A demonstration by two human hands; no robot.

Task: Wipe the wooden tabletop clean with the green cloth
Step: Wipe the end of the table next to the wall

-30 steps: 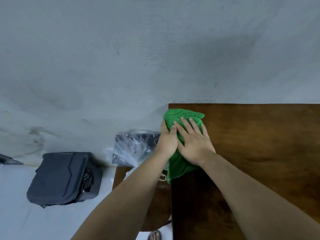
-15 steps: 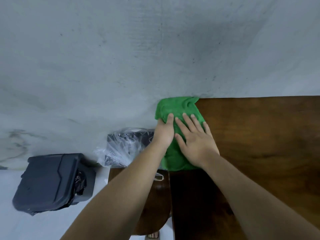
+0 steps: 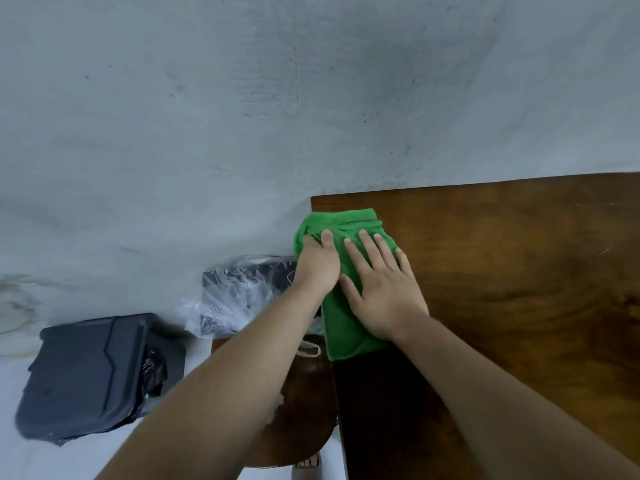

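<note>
A black case point(image 3: 93, 372) lies on the floor at far left, with a plastic-wrapped box point(image 3: 242, 292) beside it. The left hand point(image 3: 317, 265) curls around the edge of the green cloth point(image 3: 346, 327), which lies at the far left corner of the wooden counter point(image 3: 519, 271). The right hand point(image 3: 384, 289) presses it flat, fingers spread.

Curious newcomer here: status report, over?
Left hand grips cloth at table corner. Right hand flat, pressing cloth. No obstacle seen on table.
</note>
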